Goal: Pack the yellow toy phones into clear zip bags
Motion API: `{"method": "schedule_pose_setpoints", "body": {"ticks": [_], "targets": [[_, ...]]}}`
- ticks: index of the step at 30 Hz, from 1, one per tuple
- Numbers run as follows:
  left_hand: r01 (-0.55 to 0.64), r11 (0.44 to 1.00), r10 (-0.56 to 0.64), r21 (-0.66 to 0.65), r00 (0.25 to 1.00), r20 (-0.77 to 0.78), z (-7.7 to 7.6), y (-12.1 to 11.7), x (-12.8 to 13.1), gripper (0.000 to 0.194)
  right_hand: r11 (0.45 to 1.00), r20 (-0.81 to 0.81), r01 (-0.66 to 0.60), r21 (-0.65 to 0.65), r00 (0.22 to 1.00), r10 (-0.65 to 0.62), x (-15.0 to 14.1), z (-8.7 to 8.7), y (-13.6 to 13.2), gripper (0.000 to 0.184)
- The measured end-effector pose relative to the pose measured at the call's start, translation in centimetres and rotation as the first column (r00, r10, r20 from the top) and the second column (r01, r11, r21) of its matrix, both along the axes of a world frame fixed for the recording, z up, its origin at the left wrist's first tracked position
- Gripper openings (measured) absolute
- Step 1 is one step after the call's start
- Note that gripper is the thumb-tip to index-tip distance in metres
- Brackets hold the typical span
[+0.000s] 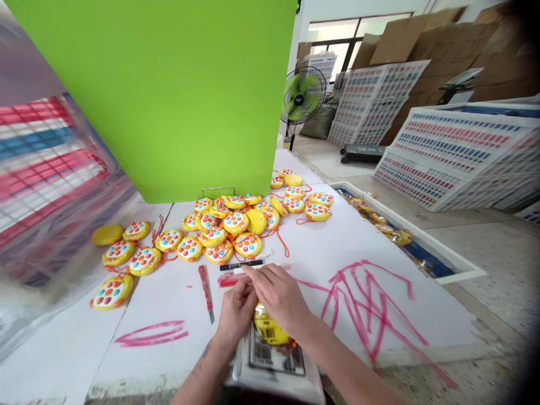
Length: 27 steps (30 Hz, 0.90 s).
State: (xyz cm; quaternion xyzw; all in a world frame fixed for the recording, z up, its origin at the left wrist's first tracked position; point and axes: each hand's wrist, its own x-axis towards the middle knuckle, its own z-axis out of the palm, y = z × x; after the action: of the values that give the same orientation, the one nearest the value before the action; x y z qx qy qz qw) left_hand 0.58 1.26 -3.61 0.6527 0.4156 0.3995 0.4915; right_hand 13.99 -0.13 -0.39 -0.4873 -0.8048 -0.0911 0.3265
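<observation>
A yellow toy with a barcode label (pixel 272 331) sits in a clear plastic bag between my hands, at the near edge of the table. My left hand (pixel 237 309) is closed, thumb and finger pinching the bag's far end. From the other side, my right hand (pixel 280 295) reaches over with its fingers together, pressing on the same end; its fingertips partly hide the grip. Under the toy lies a stack of clear printed bags (pixel 253 371). Just beyond my fingers are a black marker (pixel 240 265) and a red strip (pixel 228 279). A red-handled utility knife (pixel 206 292) lies to the left.
Several yellow turtle-like toys with coloured dots (pixel 215 236) are heaped before a tall green panel (pixel 169 101). Pink scribbles mark the white table (pixel 320 315). On the right, a shallow white crate (pixel 455 275) holds bagged toys. Beyond stand a fan (pixel 299 100) and stacked baskets (pixel 455 146).
</observation>
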Motion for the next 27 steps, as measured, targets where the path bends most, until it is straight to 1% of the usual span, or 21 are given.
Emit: {"method": "schedule_pose_setpoints", "body": {"ticks": [3,5,6,7,8,9,10,11,12,13,14,15,17,18,19,21,23,24,25,26,27], "targets": [[0.003,1.000,-0.002,0.016,1.000,-0.015,0.3,-0.1,0.0,0.022,1.000,0.050,0.015,-0.001,0.999,-0.015,-0.1,-0.1,0.1,0.039],[0.005,1.000,-0.004,0.030,1.000,-0.027,0.3,-0.1,0.0,0.021,0.999,0.031,0.024,-0.024,0.999,-0.023,-0.3,-0.2,0.3,0.039],[0.008,0.999,-0.006,0.039,0.999,-0.038,0.3,-0.1,0.0,0.021,0.998,-0.019,0.025,-0.050,0.999,-0.026,-0.4,-0.3,0.4,0.039],[0.013,0.999,-0.011,0.044,0.999,-0.049,0.3,-0.1,0.0,0.021,0.995,-0.103,0.019,-0.093,0.994,-0.029,-0.5,-0.4,0.6,0.039],[0.022,0.999,-0.019,0.042,0.998,-0.058,0.3,-0.1,0.0,0.022,0.988,-0.219,0.005,-0.155,0.975,-0.040,-0.4,-0.6,0.8,0.039],[0.027,0.999,-0.025,0.032,0.998,-0.064,0.2,-0.1,0.0,0.023,0.974,-0.356,-0.018,-0.228,0.932,-0.066,-0.1,-0.7,1.1,0.037],[0.026,1.000,-0.025,0.016,0.998,-0.066,0.0,-0.1,0.0,0.023,0.953,-0.501,-0.047,-0.299,0.858,-0.115,0.4,-0.8,1.4,0.034],[0.021,1.000,-0.021,-0.005,0.998,-0.060,-0.2,-0.1,0.0,0.023,0.930,-0.643,-0.074,-0.360,0.742,-0.190,1.2,-1.0,1.7,0.030],[0.013,1.000,-0.014,-0.027,0.999,-0.048,-0.3,-0.1,0.1,0.023,0.911,-0.755,-0.089,-0.404,0.594,-0.277,2.3,-1.1,2.0,0.027],[0.004,0.999,-0.006,-0.047,0.999,-0.033,-0.5,-0.2,0.1,0.023,0.900,-0.828,-0.079,-0.429,0.432,-0.357,3.7,-1.2,2.3,0.026],[-0.003,0.998,0.002,-0.065,1.000,-0.018,-0.7,-0.2,0.1,0.022,0.896,-0.875,-0.052,-0.441,0.248,-0.416,5.4,-1.4,2.6,0.028],[-0.006,0.997,0.006,-0.080,1.000,-0.006,-0.8,-0.2,0.1,0.022,0.898,-0.889,0.011,-0.440,0.134,-0.438,7.2,-1.6,2.7,0.031],[-0.011,0.994,0.011,-0.105,1.000,0.005,-0.8,-0.2,0.1,0.022,0.888,-0.895,0.130,-0.441,0.006,-0.446,10.9,-2.0,2.8,0.035],[-0.014,0.993,0.014,-0.114,1.000,0.002,-0.8,-0.2,0.1,0.022,0.876,-0.893,0.182,-0.447,-0.035,-0.448,12.6,-2.3,2.7,0.036],[-0.016,0.992,0.016,-0.121,1.000,-0.001,-0.7,-0.2,0.2,0.022,0.863,-0.887,0.212,-0.459,-0.061,-0.457,14.0,-2.7,2.5,0.039],[-0.015,0.992,0.015,-0.129,1.000,-0.002,-0.5,-0.2,0.2,0.022,0.830,-0.861,0.236,-0.505,-0.073,-0.503,15.7,-3.6,2.0,0.044],[-0.010,0.991,0.010,-0.134,1.000,-0.003,-0.4,-0.1,0.3,0.025,0.791,-0.824,0.248,-0.559,-0.060,-0.563,16.2,-4.3,1.5,0.052],[-0.008,0.990,0.008,-0.142,1.000,-0.006,-0.3,-0.1,0.2,0.027,0.771,-0.808,0.273,-0.575,-0.038,-0.588,16.1,-4.5,1.3,0.056],[-0.006,0.989,0.004,-0.146,1.000,-0.011,-0.3,-0.1,0.2,0.029,0.755,-0.794,0.317,-0.574,0.012,-0.608,15.8,-4.5,1.1,0.060],[-0.004,0.990,0.002,-0.144,1.000,-0.018,-0.2,-0.1,0.1,0.032,0.743,-0.776,0.374,-0.555,0.088,-0.624,15.4,-4.3,0.9,0.062],[-0.005,0.991,0.001,-0.137,1.000,-0.027,-0.2,-0.1,0.1,0.033,0.737,-0.745,0.420,-0.529,0.187,-0.641,14.9,-4.0,0.8,0.060]]}}
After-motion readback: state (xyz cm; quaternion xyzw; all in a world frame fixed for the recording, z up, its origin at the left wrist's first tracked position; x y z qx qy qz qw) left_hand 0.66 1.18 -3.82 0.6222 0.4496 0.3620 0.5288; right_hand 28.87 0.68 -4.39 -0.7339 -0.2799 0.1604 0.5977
